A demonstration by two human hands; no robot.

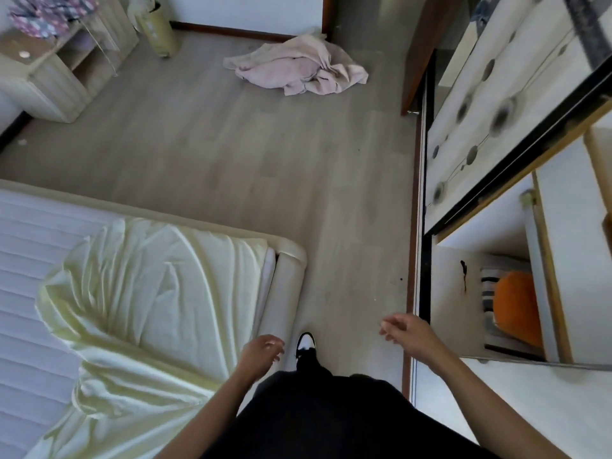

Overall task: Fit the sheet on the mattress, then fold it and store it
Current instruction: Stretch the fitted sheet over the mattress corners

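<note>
- The left hand (261, 351) is seen with fingers loosely curled and nothing held, hanging just beside the corner of the bed.
- The right hand (405, 329) is likewise empty, its fingers relaxed and slightly bent, raised over the floor near the open wardrobe.
- The sheet (145, 293), pale yellow, is shown lying rumpled over the near corner of the mattress (29, 233); one corner looks pulled over the mattress edge, while the rest is bunched, leaving the quilted white top bare on the left.
- The sheet is judged light, soft and limp, likely to slide and crease; it is best taken by its hem or a gathered corner, not by the loose middle.
- The mattress is seated in a padded cream bed frame (288, 279), so a tight gap at the edge may have to be worked into when the corners are tucked.
- A grey wood-look floor (231, 144) is seen between bed and wardrobe, forming a narrow aisle where a black-and-white shoe (306, 342) is planted.
- A crumpled pink cloth (298, 67) is pictured on the floor by the far wall, well apart from the bed.
- The wardrobe (496, 243), with its dotted sliding door open, is shown on the right, an orange item (516, 309) resting inside; a bedside cabinet (63, 67) stands at far left.
</note>
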